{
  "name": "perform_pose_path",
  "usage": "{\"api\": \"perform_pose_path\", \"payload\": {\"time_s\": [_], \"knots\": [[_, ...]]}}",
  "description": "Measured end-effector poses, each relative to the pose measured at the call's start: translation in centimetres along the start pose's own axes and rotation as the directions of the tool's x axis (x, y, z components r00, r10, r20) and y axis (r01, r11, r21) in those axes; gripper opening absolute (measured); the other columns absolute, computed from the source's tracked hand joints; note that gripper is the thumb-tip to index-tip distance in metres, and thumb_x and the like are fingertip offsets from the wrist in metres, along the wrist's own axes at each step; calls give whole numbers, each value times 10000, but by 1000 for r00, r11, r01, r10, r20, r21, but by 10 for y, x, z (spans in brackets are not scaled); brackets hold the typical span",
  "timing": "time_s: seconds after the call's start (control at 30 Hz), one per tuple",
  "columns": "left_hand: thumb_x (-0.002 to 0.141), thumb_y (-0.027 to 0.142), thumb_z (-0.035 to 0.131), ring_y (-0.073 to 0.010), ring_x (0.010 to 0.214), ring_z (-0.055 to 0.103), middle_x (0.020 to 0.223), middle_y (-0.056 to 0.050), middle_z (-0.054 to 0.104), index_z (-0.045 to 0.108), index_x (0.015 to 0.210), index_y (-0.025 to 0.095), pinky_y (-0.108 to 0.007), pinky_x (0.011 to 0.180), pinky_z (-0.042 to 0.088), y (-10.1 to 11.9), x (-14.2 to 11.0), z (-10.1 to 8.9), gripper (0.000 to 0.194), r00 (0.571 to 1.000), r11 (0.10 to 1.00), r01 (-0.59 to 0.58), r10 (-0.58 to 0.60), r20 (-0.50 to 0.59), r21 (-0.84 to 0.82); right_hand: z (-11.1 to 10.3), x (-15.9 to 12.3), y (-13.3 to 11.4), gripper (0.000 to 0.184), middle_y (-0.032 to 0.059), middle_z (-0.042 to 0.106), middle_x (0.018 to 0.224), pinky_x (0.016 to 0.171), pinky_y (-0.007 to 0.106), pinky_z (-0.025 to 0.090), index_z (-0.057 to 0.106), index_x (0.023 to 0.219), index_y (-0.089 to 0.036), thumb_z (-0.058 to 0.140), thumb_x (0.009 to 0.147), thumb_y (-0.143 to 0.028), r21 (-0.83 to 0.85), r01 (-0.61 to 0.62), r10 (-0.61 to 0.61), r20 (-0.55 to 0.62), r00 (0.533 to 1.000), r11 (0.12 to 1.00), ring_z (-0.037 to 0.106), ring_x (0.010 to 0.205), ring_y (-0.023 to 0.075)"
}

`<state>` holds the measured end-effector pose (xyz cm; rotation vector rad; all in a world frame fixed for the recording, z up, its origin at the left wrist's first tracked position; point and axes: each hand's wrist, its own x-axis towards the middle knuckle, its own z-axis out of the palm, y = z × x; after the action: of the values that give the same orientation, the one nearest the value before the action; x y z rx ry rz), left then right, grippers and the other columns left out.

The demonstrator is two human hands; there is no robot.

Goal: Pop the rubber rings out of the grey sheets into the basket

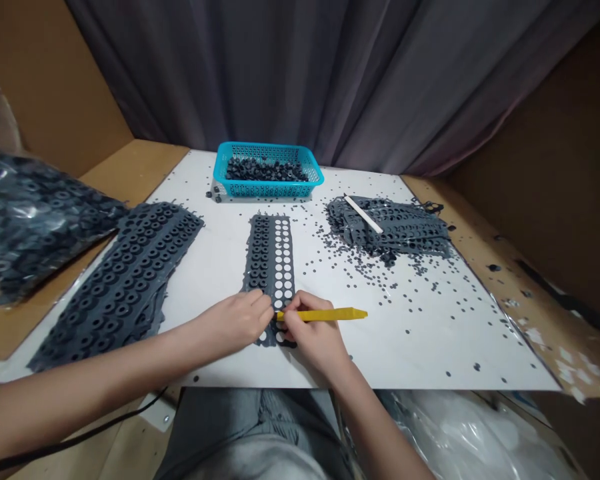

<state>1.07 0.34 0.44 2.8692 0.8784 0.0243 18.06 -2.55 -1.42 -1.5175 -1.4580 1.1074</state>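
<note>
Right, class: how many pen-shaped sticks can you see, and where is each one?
2: the yellow stick in the right hand, and the white stick lying on the pile of dark sheets at the right. More could be hidden under the sheets.

2 hands (245, 319) (317, 335), 1 yel. tool (333, 315), 1 wht. stick (364, 215), 1 bskt. (267, 190), 1 filled bag (35, 227), 2 stacks (120, 280) (405, 230), 1 strip (271, 257).

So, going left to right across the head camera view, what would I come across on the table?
Clear bag of dark ring parts → left-hand stack of dark sheets → left hand → right hand, holding a yellow tool → right-hand pile of dark sheets.
</note>
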Motion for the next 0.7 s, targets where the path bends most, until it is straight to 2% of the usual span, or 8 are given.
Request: {"api": "perform_pose_path", "payload": {"time_s": [0.07, 0.13, 0.2, 0.27, 0.4, 0.53, 0.6, 0.7], "knots": [[866, 53, 288, -215, 735, 491, 786, -100, 560, 554, 805, 131, -325, 642, 417, -6, -1, 5, 283, 1000, 997, 7, -9, -21, -81, 0, 0, -1, 114, -38, 531, 492, 463, 194, 356, 478, 582, -187, 472, 692, -155, -7, 2, -2, -6, 1000, 1000, 490, 462, 104], [882, 99, 309, -192, 752, 502, 809, -72, 562, 539, 821, 151, -305, 675, 421, -11, -1, 6, 243, 997, 966, 53, -65, -38, -253, 0, -1, -2, 117, -31, 546, 504, 458, 195, 355, 481, 575, -186, 471, 688, -156, -6, 3, -3, -9, 1000, 1000, 490, 462, 103], [897, 166, 335, -168, 765, 517, 824, -42, 566, 530, 838, 173, -279, 696, 416, -15, -1, 2, 204, 983, 886, 140, -177, -43, -442, 0, 0, -2, 117, -25, 554, 507, 450, 196, 351, 486, 569, -184, 474, 683, -158, -6, -1, 1, -11, 1000, 1000, 488, 461, 104], [895, 226, 365, -155, 738, 522, 806, -22, 570, 536, 836, 185, -259, 672, 401, -17, -1, -2, 186, 954, 790, 236, -299, -20, -565, 0, 0, -1, 112, -24, 557, 503, 445, 196, 351, 488, 573, -184, 476, 682, -161, -7, -14, 14, -12, 1000, 1000, 490, 460, 106], [867, 317, 426, -135, 602, 459, 696, 10, 554, 571, 819, 182, -235, 555, 333, -21, 0, -6, 203, 898, 657, 369, -433, 71, -658, 0, 1, -1, 107, -24, 570, 509, 444, 193, 367, 482, 584, -185, 478, 690, -168, 30, -43, 42, 7, 999, 999, 510, 450, 104], [852, 377, 451, -135, 616, 458, 705, 11, 569, 585, 837, 176, -232, 565, 338, -29, 0, -9, 242, 851, 554, 404, -519, 77, -728, -1, 0, -3, 96, -22, 583, 517, 433, 188, 384, 492, 598, -179, 486, 694, -176, 96, -87, 84, 44, 996, 992, 537, 432, 101], [842, 388, 468, -143, 653, 477, 734, 2, 585, 591, 833, 171, -239, 597, 355, -32, -1, -13, 250, 843, 521, 396, -533, 75, -756, -2, 0, -3, 81, -20, 592, 529, 428, 186, 392, 505, 617, -177, 488, 696, -180, 140, -117, 108, 65, 992, 983, 552, 433, 104], [828, 377, 500, -149, 697, 491, 790, -11, 603, 615, 883, 173, -249, 633, 367, -34, -3, -17, 240, 855, 468, 381, -506, 112, -797, -2, 0, -3, 38, -22, 596, 535, 417, 187, 408, 524, 669, -174, 495, 692, -182, 259, -164, 143, 98, 985, 952, 553, 428, 106]]}}
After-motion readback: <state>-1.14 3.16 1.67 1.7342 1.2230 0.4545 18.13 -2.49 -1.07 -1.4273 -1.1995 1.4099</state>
